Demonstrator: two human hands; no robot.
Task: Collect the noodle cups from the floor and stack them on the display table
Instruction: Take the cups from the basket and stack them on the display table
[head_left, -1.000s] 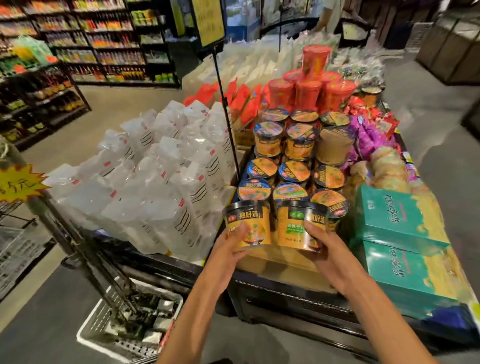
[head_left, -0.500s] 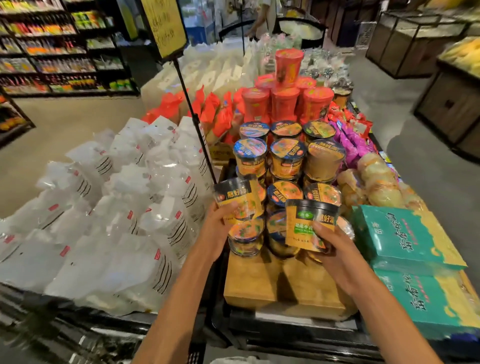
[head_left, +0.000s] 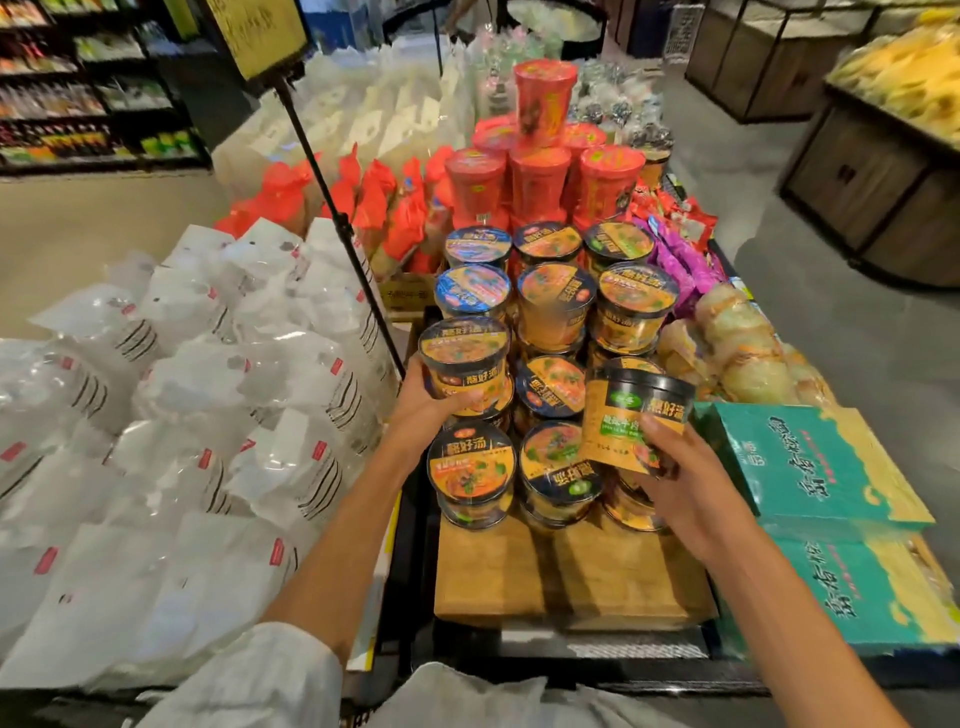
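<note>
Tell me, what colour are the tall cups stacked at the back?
Red tall cups, with orange print, best seen in the head view.

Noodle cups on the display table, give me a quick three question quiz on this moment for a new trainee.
1. True or false: each hand holds one noodle cup.
2. Which held cup is tilted? A) the one in the left hand B) the one in the right hand
3. Fill in: to the right of the yellow cups lie teal ____.

Key:
1. True. The left-hand cup and the right-hand cup are both gripped.
2. B. The right-hand cup leans; the left-hand cup is nearly upright above the stacked cups.
3. Boxes. The teal boxes sit at the right edge of the display table.
</note>
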